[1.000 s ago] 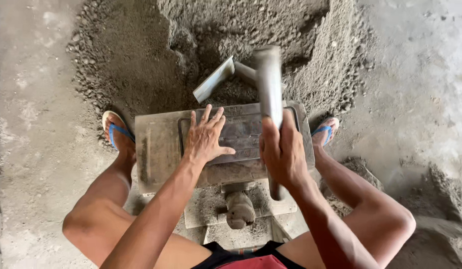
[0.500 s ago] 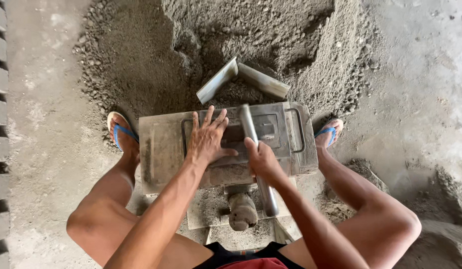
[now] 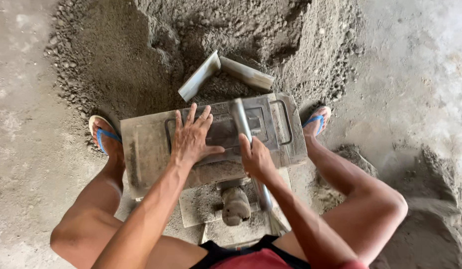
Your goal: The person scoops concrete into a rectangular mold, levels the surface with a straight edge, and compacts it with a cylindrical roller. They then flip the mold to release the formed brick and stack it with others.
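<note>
grey steel block mould (image 3: 156,149) sits on the floor between the blue sandals, right at the cement-sand heap (image 3: 191,45). left hand (image 3: 192,138) lies flat and open on its lid, right hand (image 3: 256,158) is wrapped around a metal rod (image 3: 241,119) across it. looks like the compacting step; next probably needs firm, even pressure.

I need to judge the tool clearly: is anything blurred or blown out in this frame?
Head view: the rod in the right hand is motion-smeared; the left hand on the mould is sharp; the floor at upper right is washed out by glare; edges bow slightly from the wide lens.
</note>
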